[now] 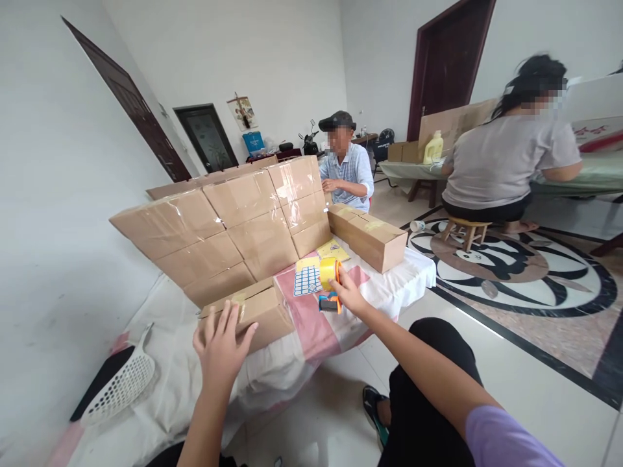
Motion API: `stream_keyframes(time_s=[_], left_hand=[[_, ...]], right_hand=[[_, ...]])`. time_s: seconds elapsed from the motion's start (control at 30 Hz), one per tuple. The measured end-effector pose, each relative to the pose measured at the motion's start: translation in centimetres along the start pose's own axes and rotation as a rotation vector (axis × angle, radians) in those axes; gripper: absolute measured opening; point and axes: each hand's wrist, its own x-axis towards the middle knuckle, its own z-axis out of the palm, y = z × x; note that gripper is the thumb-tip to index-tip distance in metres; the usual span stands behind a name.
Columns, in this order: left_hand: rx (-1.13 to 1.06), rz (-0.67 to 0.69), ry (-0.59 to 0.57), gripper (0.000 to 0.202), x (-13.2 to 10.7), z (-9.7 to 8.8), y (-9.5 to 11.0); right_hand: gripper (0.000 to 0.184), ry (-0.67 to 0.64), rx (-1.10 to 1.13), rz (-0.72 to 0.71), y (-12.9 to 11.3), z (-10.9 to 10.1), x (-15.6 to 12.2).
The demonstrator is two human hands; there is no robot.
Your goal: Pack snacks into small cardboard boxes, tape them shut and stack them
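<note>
My left hand is open, its fingers spread and resting against the near side of a small cardboard box on the cloth-covered table. My right hand reaches forward and closes on a tape dispenser with a yellowish roll and an orange and blue frame. The dispenser stands on the pink part of the cloth beside a sheet of blue stickers. A yellow sheet lies just beyond it.
Taped cardboard boxes are stacked in a wall along the table's far side, and a long box lies at its right. A white perforated scoop lies at the near left. Two people sit farther back, one behind the boxes, one on a stool at another table.
</note>
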Motion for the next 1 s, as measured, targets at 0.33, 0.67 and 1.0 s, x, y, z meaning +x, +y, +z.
stream_keyframes(time_s=[0.33,0.67,1.0], left_hand=[[-0.746,-0.077,-0.253,0.032,-2.1,0.6,10.2],[-1.34,-0.478,-0.389,0.03,-1.3,0.4,12.8],[-1.344,-0.654,-0.711,0.046,-1.7,-0.6,14.7]], right_hand=[[0.033,-0.177,0.166,-0.028,-3.7,5.0,-4.7],[0.043,-0.075,-0.064,-0.102,-2.0,5.9,-4.3],[0.048,0.234,-0.078,-0.135,-1.5,4.4,0.2]])
